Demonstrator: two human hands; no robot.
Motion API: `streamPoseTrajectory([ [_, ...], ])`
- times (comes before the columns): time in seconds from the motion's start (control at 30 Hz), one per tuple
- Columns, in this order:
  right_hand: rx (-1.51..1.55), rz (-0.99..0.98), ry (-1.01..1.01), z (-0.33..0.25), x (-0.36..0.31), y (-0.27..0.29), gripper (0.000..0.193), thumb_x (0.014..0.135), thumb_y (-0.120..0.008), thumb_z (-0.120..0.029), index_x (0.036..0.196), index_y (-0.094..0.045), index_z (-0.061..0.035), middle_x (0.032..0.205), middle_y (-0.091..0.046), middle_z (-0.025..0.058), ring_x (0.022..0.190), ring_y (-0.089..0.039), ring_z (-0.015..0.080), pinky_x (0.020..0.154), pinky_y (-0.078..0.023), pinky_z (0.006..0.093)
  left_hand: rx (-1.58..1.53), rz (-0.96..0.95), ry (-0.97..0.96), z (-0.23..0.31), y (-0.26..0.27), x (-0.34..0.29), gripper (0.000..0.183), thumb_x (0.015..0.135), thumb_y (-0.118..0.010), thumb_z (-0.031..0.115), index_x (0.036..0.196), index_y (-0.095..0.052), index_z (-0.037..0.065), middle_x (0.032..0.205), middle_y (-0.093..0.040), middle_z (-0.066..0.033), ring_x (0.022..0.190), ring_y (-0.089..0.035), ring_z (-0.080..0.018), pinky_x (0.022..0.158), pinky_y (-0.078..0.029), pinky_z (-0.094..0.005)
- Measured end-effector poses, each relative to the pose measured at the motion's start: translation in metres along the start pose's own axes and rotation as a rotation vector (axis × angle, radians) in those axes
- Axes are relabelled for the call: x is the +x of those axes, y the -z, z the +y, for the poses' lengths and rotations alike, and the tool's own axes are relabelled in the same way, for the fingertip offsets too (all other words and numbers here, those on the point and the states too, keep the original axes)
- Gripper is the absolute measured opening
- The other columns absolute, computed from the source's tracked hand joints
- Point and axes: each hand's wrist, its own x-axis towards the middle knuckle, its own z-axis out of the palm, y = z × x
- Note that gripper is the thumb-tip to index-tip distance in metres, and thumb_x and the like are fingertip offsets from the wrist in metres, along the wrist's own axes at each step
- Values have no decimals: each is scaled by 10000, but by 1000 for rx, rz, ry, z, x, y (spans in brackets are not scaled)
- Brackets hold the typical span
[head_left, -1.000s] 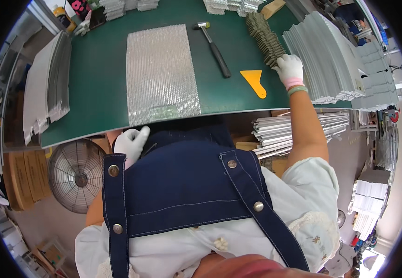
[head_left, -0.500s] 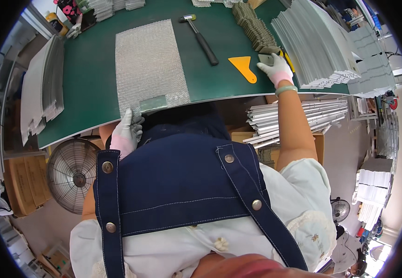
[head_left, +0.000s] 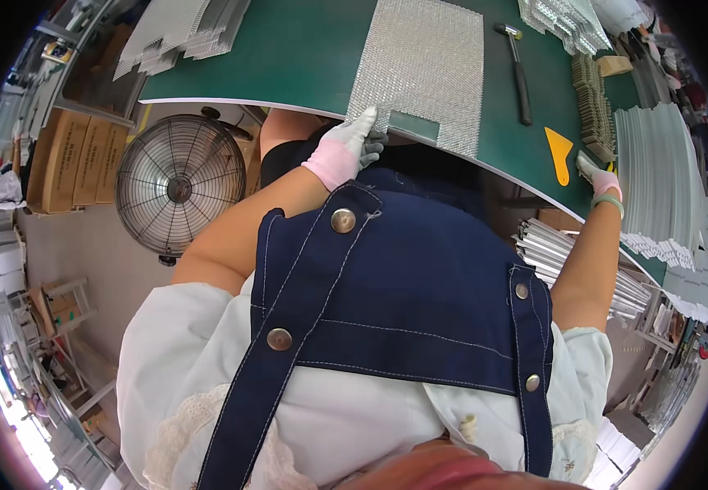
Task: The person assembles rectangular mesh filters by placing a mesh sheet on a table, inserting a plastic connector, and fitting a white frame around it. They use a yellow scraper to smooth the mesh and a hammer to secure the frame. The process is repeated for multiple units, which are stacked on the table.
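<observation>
Left hand [head_left: 344, 149], in a white glove with pink cuff, gripped the near edge of the silvery honeycomb mesh sheet [head_left: 423, 69], fingers curled over its lower left corner at the lip of the green-topped bench [head_left: 289, 57]. The sheet lay flat on the bench mat, long side running away from the person, with a notch cut from its near edge.

Right hand [head_left: 601, 178], gloved the same, rested at the bench's right edge, closed on a small pale piece; exactly what it held could not be told. Just beside it lay an orange plastic scraper [head_left: 559, 152]. Farther out: black-handled hammer [head_left: 519, 69], a row of olive-brown ridged strips [head_left: 592, 106], stacked grey corrugated panels [head_left: 656, 175]. A round wire-guard fan [head_left: 177, 186] stood below the bench, left.
</observation>
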Motion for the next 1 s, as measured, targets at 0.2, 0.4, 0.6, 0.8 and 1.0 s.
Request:
streamPoseTrajectory([
  [0.2, 748, 67, 378, -18, -115, 16, 390, 897, -708, -306, 1111, -654, 16, 979, -661, 60, 877, -598, 124, 773, -478, 253, -112, -33, -47, -1, 5, 0, 362, 934, -652, 385, 1087, -573, 66, 983, -619, -63, 844, -591, -153, 709, -498, -270],
  [0.4, 927, -825, 337, -97, -318, -86, 404, 951, -618, -343, 1069, -550, 37, 871, -604, 90, 612, -576, 131, 557, -479, 230, -126, 12, -100, -9, 5, -1, 281, 911, -696, 292, 1038, -591, 65, 918, -621, -16, 781, -603, -118, 675, -503, -253],
  [0.6, 1195, -1051, 24, -118, -309, -161, 284, 947, -616, -153, 1172, -536, 1, 907, -591, 35, 619, -467, 49, 515, -383, 169, -237, -85, 12, -16, 10, -1, 291, 947, -633, 312, 1106, -612, 70, 1054, -627, -86, 934, -594, -208, 867, -467, -342],
  [0.8, 1384, -1047, -32, -125, -310, -176, 284, 959, -611, -155, 1177, -534, 10, 965, -591, 66, 711, -529, 126, 572, -432, 210, -155, -202, -126, -20, 10, 3, 289, 953, -621, 260, 1124, -625, 27, 1109, -641, -90, 1026, -598, -218, 919, -450, -358],
  [1.0, 1350, -1047, -19, -131, -314, -175, 299, 948, -633, -159, 1163, -531, 23, 965, -600, 73, 728, -554, 135, 599, -462, 221, -117, -135, -136, -18, 8, 0, 266, 957, -617, 244, 1119, -645, 35, 1103, -651, -68, 1022, -598, -175, 928, -448, -343],
])
